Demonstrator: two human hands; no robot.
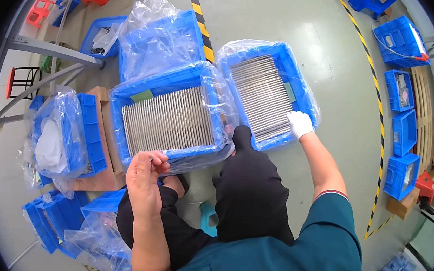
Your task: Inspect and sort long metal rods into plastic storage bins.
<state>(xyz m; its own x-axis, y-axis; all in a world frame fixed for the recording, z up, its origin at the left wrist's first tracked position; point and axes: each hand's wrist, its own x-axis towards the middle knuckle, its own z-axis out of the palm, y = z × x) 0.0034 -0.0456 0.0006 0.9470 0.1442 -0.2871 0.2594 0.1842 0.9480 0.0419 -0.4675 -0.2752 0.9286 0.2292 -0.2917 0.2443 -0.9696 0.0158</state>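
My right hand [300, 124], in a white glove, is at the right side of the right-hand blue crate [306, 86]. Its fingers are bunched at the end of a metal rod in the near part of a row of slim silvery metal rods [261, 90]. My bare left hand [145, 176] is raised by the near rim of the left-hand blue crate [121, 97], its fingers loosely curled and apart from the thumb, with nothing visible in them. A similar row of metal rods [169, 119] lies in that crate. Clear plastic film [220, 96] lines both crates.
Behind the left crate stands a plastic-lined blue crate [158, 43]. Another crate holding white material [51, 145] is on the left, beside a wooden pallet [104, 171]. A metal frame [42, 48] rises far left. Yellow-black tape [199, 16] marks the floor; blue bins [404, 132] line the right.
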